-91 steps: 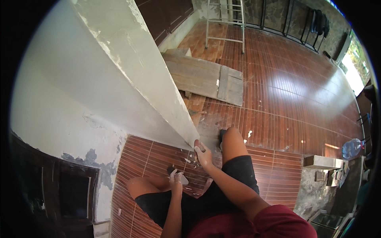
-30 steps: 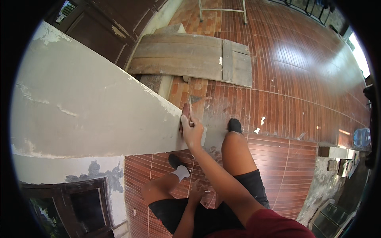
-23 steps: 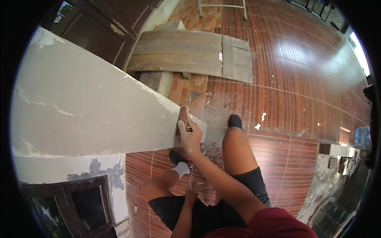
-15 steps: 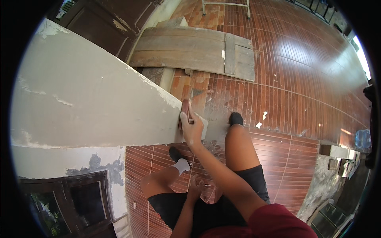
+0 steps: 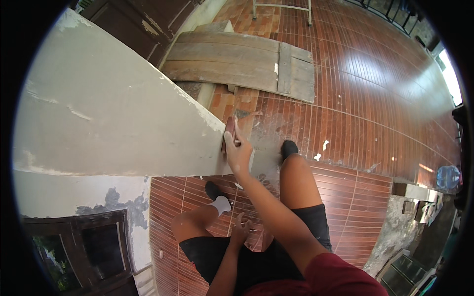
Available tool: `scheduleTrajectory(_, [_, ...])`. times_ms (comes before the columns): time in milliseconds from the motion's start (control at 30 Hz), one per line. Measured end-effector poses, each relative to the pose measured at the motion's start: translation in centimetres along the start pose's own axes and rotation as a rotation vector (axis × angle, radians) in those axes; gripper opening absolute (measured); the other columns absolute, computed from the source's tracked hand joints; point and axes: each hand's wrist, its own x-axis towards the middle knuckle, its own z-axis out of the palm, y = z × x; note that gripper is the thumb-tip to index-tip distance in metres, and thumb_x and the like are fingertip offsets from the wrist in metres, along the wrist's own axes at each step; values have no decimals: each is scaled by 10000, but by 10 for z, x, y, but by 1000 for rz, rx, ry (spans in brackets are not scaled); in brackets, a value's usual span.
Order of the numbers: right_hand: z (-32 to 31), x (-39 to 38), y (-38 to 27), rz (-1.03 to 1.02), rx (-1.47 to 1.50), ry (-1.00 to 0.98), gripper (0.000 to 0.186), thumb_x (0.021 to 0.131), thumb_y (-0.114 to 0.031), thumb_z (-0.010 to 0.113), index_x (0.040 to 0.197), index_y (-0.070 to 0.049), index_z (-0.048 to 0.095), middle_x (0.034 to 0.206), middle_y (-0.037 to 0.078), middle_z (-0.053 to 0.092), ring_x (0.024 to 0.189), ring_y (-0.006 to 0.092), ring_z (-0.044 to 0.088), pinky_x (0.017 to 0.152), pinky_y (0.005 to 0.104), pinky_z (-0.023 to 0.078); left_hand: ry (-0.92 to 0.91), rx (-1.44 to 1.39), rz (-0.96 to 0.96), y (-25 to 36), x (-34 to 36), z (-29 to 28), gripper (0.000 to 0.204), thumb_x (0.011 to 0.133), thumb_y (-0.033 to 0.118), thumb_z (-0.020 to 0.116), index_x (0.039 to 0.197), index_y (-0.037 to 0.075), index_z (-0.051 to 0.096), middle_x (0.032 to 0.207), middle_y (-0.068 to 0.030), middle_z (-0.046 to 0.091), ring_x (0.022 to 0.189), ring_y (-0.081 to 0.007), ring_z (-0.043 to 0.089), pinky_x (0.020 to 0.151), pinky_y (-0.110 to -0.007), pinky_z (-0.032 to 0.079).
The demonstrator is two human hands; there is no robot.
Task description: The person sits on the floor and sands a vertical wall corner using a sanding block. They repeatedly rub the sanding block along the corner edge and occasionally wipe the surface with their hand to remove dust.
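My right hand (image 5: 239, 154) is closed around a flat reddish-brown sanding block (image 5: 230, 125). It presses the block to the end of a grey plastered wall (image 5: 123, 113), beside its chipped far edge. Pale dust coats my fingers. Lower down, between my knees, hangs my left hand (image 5: 240, 231), its fingers loosely bent and apart, with nothing visible in them. On the floor just past the wall's end lies a scraper (image 5: 243, 114) with a triangular blade and a reddish handle.
A worn wooden plank panel (image 5: 237, 61) lies beyond the wall. Red-brown striped tiles (image 5: 365, 113) cover the floor, dusty near my feet, with white flakes (image 5: 321, 150). A dark-framed window (image 5: 81, 249) is at lower left; a clear water jug (image 5: 448, 177) stands far right.
My right hand has slid a little farther along the wall's end, still holding the sanding block. The whole view has shifted slightly. My left hand stays between my knees.
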Motion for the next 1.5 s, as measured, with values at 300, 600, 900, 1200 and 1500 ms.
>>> scheduleTrajectory(300, [-1, 9, -4, -8, 25, 8, 490, 945, -174, 699, 1408, -55, 592, 801, 31, 653, 605, 55, 525, 573, 241, 468, -11, -16, -59, 12, -3, -3, 559, 996, 204, 613, 1477, 12, 401, 1190, -210, 673, 1075, -278, 676, 887, -382, 531])
scheduleTrajectory(600, [-10, -4, -26, 204, 187, -64, 490, 911, -175, 735, 1372, -49, 629, 783, 33, 627, 647, 75, 540, 625, 258, 478, -36, 57, 1, 0, 2, 0, 558, 1007, 210, 589, 1486, 23, 372, 1114, -171, 662, 943, -250, 685, 816, -366, 545])
scheduleTrajectory(900, [-25, -11, -40, 125, 96, -172, 457, 931, -170, 730, 1321, 18, 585, 752, 19, 603, 646, 82, 549, 611, 272, 481, -9, 134, 23, -5, 2, 3, 566, 997, 236, 605, 1474, 19, 391, 1102, -211, 690, 1029, -320, 685, 877, -413, 529])
scheduleTrajectory(1200, [-14, -9, -45, 74, 252, -93, 513, 916, -169, 733, 1350, 5, 521, 862, 85, 657, 686, 124, 639, 579, 281, 539, -52, 29, 34, -18, 4, 5, 569, 981, 247, 626, 1453, 3, 425, 1156, -247, 670, 1081, -353, 668, 929, -415, 512])
scheduleTrajectory(1500, [-8, -7, -36, -51, 34, 94, 543, 907, -174, 731, 1370, 4, 509, 856, 90, 652, 696, 146, 654, 584, 305, 541, -76, 50, -16, -11, -2, 3, 579, 981, 255, 617, 1463, 5, 416, 1261, -278, 622, 1157, -379, 634, 982, -441, 488])
